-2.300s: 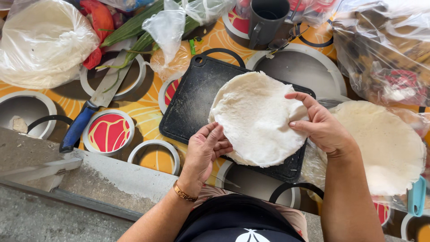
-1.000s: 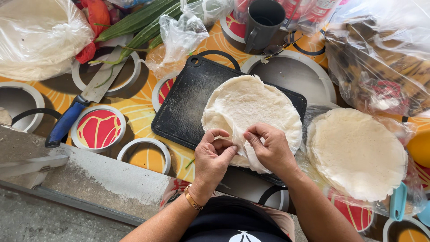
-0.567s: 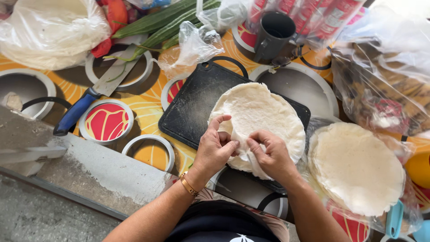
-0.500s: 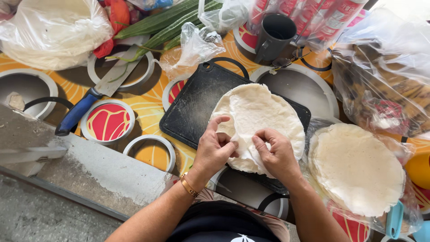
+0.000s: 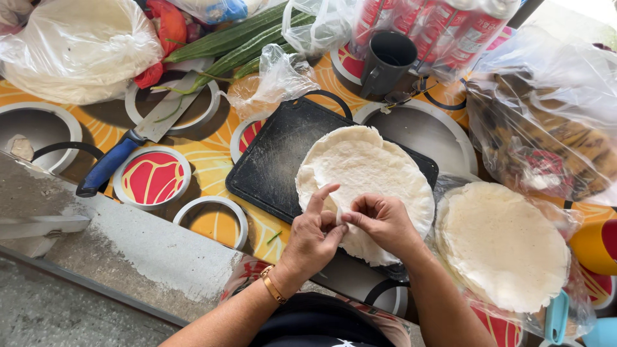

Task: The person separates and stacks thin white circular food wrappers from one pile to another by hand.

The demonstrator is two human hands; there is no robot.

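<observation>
Both hands slid nearer; left hand (image 5: 313,232) and right hand (image 5: 382,222) pinch the wrapper (image 5: 366,177) edge; fingertips hidden.

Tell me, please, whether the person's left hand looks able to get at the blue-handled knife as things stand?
Probably yes, once it lets go. The left hand is pinching the edge of the round wrapper together with the right hand. The knife lies uncovered to its left, handle toward the person, with only open tablecloth between.

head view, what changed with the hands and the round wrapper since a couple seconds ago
Both hands came in from the wrapper's sides to its near edge: left hand and right hand now pinch there together. The wrapper stays on the black cutting board; knife and wrapper stack unmoved.
</observation>
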